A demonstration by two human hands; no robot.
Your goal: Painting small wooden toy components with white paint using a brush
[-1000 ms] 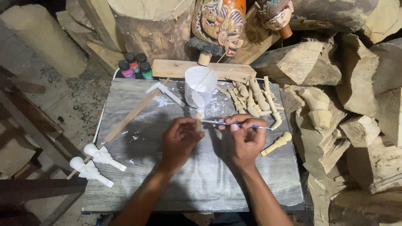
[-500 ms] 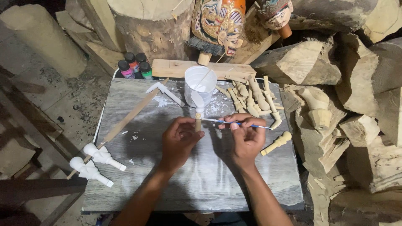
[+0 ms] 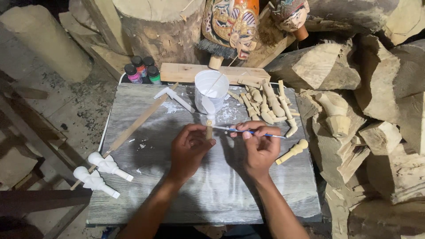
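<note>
Two white-painted carved pieces (image 3: pixel 102 172) are noted well to the left of the left hand (image 3: pixel 189 148), lying side by side near the board's left edge, with a long wooden stick (image 3: pixel 133 128) slanting between them and the hand. Three small paint bottles (image 3: pixel 141 71) are seen beyond, at the far left corner of the grey board (image 3: pixel 212 194). The left hand is recorded as closed, thumb and fingers pinching a small wooden peg (image 3: pixel 208 129), held upright with its upper end whitened. A white cup (image 3: pixel 211 90) stands just beyond the peg, with white smears around it. The right hand (image 3: pixel 261 148) is found just beside the left, fingers pinched on a thin blue-handled brush (image 3: pixel 248 131) held level, its tip at the peg. Unpainted carved wooden pieces (image 3: pixel 270 106) are heaped beyond the right hand; a single unpainted piece (image 3: pixel 292 151) lies just to its right. Rough wood blocks (image 3: pixel 367 97) are stacked farther right, off the board.
</note>
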